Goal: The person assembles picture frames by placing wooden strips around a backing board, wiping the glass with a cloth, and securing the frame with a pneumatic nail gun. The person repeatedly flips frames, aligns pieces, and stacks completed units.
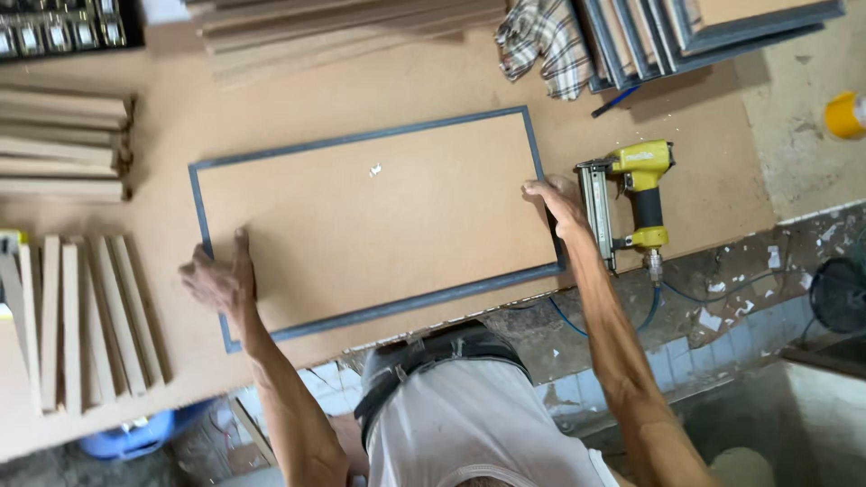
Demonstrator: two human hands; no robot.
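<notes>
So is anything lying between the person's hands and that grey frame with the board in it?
No. The left hand rests on the frame at its left edge, the right hand on its right edge, beside the yellow nail gun.

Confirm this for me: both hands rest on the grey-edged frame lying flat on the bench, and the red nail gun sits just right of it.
Not quite. In the head view the nail gun is yellow, not red. The rest holds: the left hand and right hand rest on the flat frame, with the gun just right of it.

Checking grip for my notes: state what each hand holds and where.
Both hands press on the grey picture frame: left hand at its left short edge, right hand at its right short edge. Neither lifts it.
</notes>
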